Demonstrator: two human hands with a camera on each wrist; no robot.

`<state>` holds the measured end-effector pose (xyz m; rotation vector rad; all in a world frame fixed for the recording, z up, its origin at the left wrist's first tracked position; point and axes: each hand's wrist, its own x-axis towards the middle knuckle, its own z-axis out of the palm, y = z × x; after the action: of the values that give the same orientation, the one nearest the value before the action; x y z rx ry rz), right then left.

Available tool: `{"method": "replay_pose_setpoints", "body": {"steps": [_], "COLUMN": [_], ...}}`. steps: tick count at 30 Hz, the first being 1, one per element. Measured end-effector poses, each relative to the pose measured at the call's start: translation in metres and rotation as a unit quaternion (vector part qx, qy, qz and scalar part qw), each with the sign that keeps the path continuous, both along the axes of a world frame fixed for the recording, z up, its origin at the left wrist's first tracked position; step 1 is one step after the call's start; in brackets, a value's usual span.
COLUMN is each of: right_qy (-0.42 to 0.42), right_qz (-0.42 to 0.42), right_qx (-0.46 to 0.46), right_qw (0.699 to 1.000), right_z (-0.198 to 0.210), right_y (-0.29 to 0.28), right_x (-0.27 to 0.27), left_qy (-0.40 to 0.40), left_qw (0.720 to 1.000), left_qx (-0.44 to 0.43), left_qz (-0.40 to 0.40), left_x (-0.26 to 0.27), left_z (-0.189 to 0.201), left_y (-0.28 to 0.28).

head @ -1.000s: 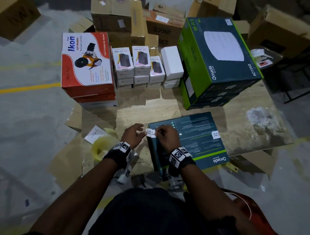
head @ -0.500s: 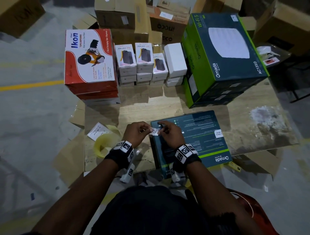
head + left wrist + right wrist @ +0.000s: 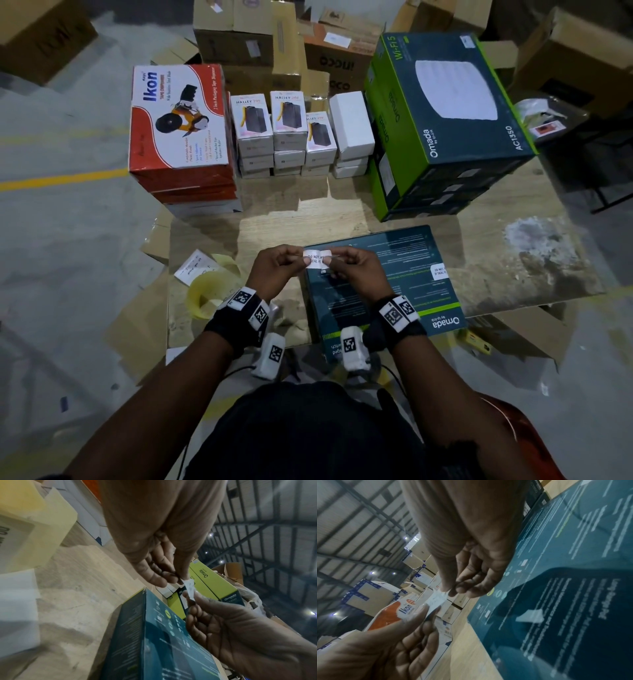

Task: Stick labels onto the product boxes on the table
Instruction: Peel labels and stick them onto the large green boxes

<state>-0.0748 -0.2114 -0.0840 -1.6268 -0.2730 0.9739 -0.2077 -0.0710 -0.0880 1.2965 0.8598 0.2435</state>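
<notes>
Label [image 3: 317, 257] held taut above near-left corner of flat dark Omada box [image 3: 383, 284] | left hand [image 3: 274, 270] pinches its 9 o'clock end | right hand [image 3: 356, 274] pinches its 3 o'clock end | box stacks at table's [image 3: 267, 222] 12 o'clock edge

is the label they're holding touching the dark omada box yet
Apart. In the right wrist view the label, pinched by the left hand and right hand, hangs clear of the flat Omada box.
</notes>
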Motion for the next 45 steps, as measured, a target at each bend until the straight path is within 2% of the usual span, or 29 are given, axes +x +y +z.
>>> {"method": "replay_pose_setpoints", "body": {"steps": [9,15,20,24,28,31,40,45], "right_qy": [0.001,-0.016,-0.039,-0.074,-0.146,-0.154,-0.231,-0.228], "right_qz": [-0.086,-0.092,-0.039,0.013,0.03,0.021,0.051,0.051], "right_qx": [0.002,0.01,-0.028,-0.077,-0.111,-0.112,-0.122,-0.123], "right_qw": [0.996,0.996,0.998,0.994,0.983,0.982,0.964,0.965], "right_z": [0.002,0.002,-0.008,-0.023,-0.035,-0.039,-0.046,-0.047], "right_y": [-0.008,-0.016,-0.029,-0.045,-0.049,-0.046,-0.045,-0.043], "right_x": [-0.008,-0.016,-0.023,-0.028,-0.034,-0.037,-0.034,-0.032], "left_qy": [0.021,0.044,0.109,0.123,0.129,0.122,0.117,0.125], "left_qw": [0.99,0.99,0.982,0.973,0.974,0.977,0.982,0.98], "left_qx": [-0.09,-0.081,-0.136,-0.183,-0.153,-0.127,-0.092,-0.104], "left_qz": [0.107,0.105,0.069,0.059,0.103,0.122,0.115,0.114], "left_x": [-0.007,-0.013,-0.029,-0.042,-0.047,-0.049,-0.045,-0.042], "left_z": [0.01,0.008,-0.007,-0.026,-0.039,-0.045,-0.052,-0.051], "left_y": [-0.011,-0.024,-0.038,-0.051,-0.065,-0.069,-0.071,-0.071]}}
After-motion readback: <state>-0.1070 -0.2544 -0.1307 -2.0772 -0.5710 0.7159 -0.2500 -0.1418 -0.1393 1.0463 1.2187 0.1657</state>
